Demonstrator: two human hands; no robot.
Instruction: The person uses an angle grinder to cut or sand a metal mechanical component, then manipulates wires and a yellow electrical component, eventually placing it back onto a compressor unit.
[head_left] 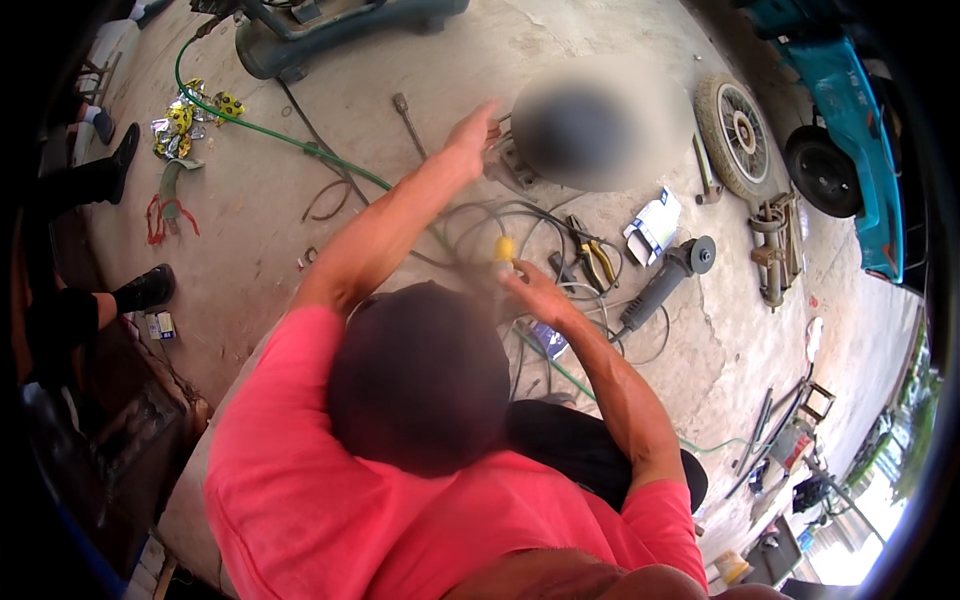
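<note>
Head view: right hand (pixel 540 297) curls at a small yellow piece (pixel 504 248) above the cables (pixel 540 212), probably for fingertip control; blur hides whether it is pinched. Left hand (pixel 470 140) reaches out beside a metal part (pixel 516 168), perhaps to steady it; grip cannot be told. Pliers (pixel 598 262) and angle grinder (pixel 660 288) lie rightward, likely for easy reach. Yellow piece: bright, stubby; metal part: dull grey, half lost in blur.

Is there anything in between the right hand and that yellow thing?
Nothing I can see: the right hand has its fingertips right at the yellow piece. The yellow-handled pliers lie off to the right, out of the way.
</note>
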